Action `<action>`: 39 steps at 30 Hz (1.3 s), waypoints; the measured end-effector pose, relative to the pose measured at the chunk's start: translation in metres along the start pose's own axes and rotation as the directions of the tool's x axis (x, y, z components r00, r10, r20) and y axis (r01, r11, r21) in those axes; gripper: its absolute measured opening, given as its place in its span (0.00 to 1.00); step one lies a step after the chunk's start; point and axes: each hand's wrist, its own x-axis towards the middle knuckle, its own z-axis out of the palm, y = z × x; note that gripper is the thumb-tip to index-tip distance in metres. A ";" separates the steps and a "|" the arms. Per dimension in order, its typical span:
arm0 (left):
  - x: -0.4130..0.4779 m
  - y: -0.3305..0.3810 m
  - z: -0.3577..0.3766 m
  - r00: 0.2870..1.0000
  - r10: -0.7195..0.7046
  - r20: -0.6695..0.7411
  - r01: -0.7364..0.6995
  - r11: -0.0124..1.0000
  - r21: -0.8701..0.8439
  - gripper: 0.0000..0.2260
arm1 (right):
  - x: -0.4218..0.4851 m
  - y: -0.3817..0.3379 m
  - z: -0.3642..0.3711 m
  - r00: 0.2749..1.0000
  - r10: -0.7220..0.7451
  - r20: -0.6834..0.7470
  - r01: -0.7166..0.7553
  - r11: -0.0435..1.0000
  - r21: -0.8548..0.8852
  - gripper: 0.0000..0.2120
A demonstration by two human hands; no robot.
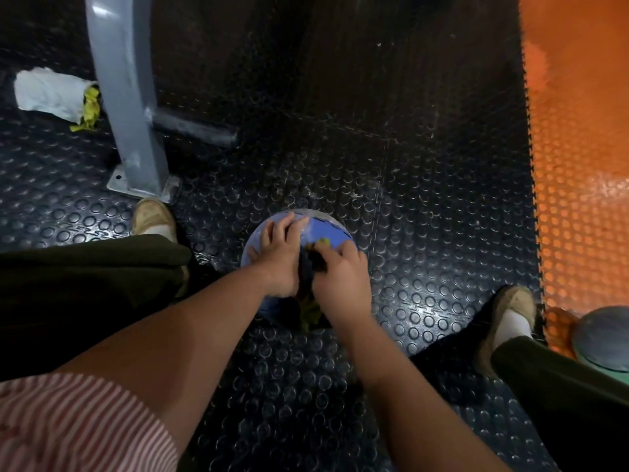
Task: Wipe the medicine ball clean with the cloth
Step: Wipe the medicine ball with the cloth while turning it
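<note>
Head view: the blue medicine ball lies on the studded floor, right of the grey post — left hand spread wide on top, right hand with its grip curled round a dark-and-yellow cloth.

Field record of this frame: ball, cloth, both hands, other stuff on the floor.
ball: blue, pale smears on top, on studded black mat
cloth: dark and yellow-green, on the ball under the right hand
left hand: flat on the ball, fingers spread
right hand: grips the cloth against the ball
other: second ball at right on orange floor; white rag and grey post upper left
</note>
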 end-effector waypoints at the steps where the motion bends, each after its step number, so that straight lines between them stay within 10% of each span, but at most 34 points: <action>1: 0.000 -0.001 0.001 1.000 -0.003 -0.004 0.003 1.000 0.007 0.54 | 0.017 -0.004 -0.003 0.999 0.042 0.033 -0.042 0.999 -0.005 0.22; 17: -0.006 0.001 -0.001 1.000 0.013 0.019 -0.014 1.000 0.010 0.58 | -0.019 0.008 0.006 0.999 -0.017 -0.048 0.018 0.999 0.038 0.23; 25: 0.005 0.001 -0.003 1.000 -0.020 0.000 0.020 1.000 -0.015 0.54 | 0.050 -0.005 -0.013 0.984 0.100 0.147 -0.096 0.995 -0.036 0.20; 39: -0.001 -0.015 -0.004 0.992 0.125 0.028 -0.128 0.979 0.159 0.67 | -0.022 0.028 -0.016 0.982 0.138 0.125 -0.172 0.931 0.321 0.23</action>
